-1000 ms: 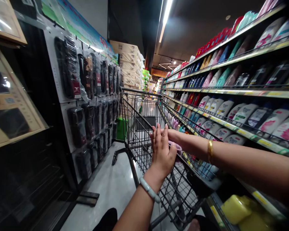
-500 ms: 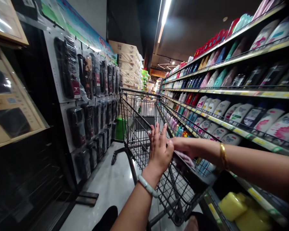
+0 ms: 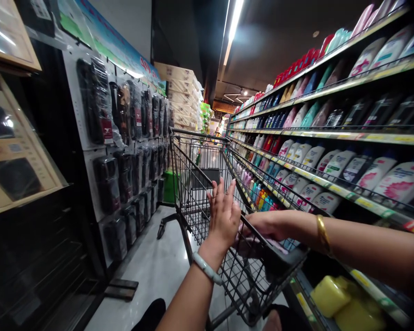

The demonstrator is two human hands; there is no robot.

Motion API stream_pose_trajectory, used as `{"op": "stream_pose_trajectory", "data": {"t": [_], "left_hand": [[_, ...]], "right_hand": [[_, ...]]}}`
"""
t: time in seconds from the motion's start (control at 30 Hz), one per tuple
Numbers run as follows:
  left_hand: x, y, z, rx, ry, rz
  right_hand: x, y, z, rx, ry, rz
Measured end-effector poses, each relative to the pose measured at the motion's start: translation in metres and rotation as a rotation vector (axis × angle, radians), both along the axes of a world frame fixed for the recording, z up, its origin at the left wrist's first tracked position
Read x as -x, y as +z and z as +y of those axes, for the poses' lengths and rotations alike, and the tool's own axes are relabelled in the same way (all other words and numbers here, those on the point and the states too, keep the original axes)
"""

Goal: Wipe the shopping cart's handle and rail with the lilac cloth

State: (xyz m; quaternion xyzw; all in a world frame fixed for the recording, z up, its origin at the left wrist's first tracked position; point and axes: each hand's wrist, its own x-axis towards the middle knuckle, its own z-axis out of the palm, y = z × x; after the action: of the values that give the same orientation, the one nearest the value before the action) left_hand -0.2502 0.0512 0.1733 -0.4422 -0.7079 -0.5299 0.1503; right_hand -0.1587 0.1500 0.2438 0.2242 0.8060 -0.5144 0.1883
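A dark wire shopping cart [image 3: 207, 172] stands in front of me, angled along the aisle. My left hand [image 3: 223, 211] is raised over its near side rim, with the fingers stretched out and slightly apart and nothing in them. A pale bangle [image 3: 207, 268] circles that wrist. My right hand [image 3: 262, 224] reaches over the cart close behind the left one. Its fingers dip behind the black rim and are mostly hidden, beside a pinkish soft item [image 3: 250, 246] in the near end of the basket. A gold bracelet [image 3: 323, 233] is on the right wrist.
Shelves of bottles [image 3: 359, 168] line the right side close to the cart. Dark packaged goods [image 3: 105, 177] hang on a rack at left. Stacked cartons [image 3: 182, 96] stand beyond. Yellow containers [image 3: 331, 296] sit low at right, and a wooden foot [image 3: 122, 288] juts onto the floor.
My right hand has moved slightly down, lower into the cart by the pinkish item. My left hand has shifted a little left and stays spread. The view has turned slightly.
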Motion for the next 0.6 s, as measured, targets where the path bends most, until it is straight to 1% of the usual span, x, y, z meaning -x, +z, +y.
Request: {"op": "stream_pose_trajectory", "data": {"t": [0.03, 0.07, 0.1, 0.2, 0.23, 0.3, 0.47, 0.6], "left_hand": [[0.000, 0.000, 0.000, 0.001, 0.000, -0.002], [0.000, 0.000, 0.000, 0.003, 0.000, -0.001], [0.000, 0.000, -0.001, 0.005, 0.001, 0.002], [0.003, 0.001, -0.002, 0.007, 0.010, 0.008], [0.004, 0.001, -0.002, 0.005, 0.011, 0.009], [0.007, 0.001, -0.002, -0.009, 0.011, 0.007], [0.015, 0.001, -0.002, -0.048, -0.002, 0.012], [0.019, 0.003, -0.005, -0.025, -0.013, 0.007]], "right_hand": [[-0.003, 0.000, 0.000, 0.009, -0.004, -0.068], [-0.006, 0.002, 0.001, 0.056, -0.016, -0.099], [-0.009, 0.007, 0.003, 0.123, -0.029, -0.072], [-0.018, 0.023, 0.007, 0.298, -0.058, 0.156], [-0.021, 0.027, 0.009, 0.342, -0.074, 0.184], [-0.031, 0.031, 0.011, 0.401, -0.083, 0.167], [-0.059, 0.034, 0.016, 0.412, -0.003, 0.138], [-0.066, 0.035, 0.027, 0.439, 0.088, 0.139]]}}
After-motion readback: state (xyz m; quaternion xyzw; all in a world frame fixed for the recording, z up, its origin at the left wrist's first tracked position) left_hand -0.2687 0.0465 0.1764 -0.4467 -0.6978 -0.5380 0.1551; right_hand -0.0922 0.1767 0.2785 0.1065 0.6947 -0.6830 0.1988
